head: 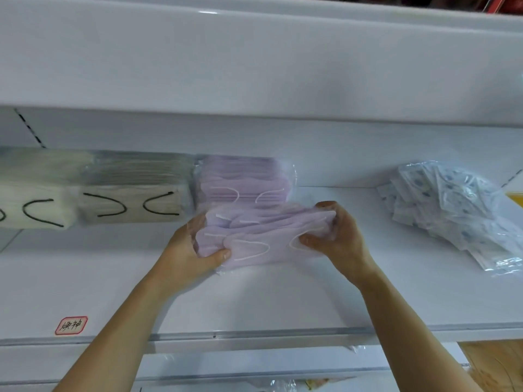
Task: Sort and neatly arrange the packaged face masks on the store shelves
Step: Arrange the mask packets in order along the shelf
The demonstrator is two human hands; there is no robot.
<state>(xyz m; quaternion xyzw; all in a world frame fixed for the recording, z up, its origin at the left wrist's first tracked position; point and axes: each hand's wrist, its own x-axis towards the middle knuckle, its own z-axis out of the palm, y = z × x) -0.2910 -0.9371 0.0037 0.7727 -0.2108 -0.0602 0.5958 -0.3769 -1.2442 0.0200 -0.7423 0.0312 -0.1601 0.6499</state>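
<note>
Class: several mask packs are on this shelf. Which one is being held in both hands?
The front lilac mask pack, gripped by the left hand and right hand; the others lie untouched.

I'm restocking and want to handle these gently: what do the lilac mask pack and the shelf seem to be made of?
Lilac mask pack: soft nonwoven-looking masks in thin clear film, which wrinkles and shines.
Shelf: probably painted metal, smooth white with a faint sheen.
</note>
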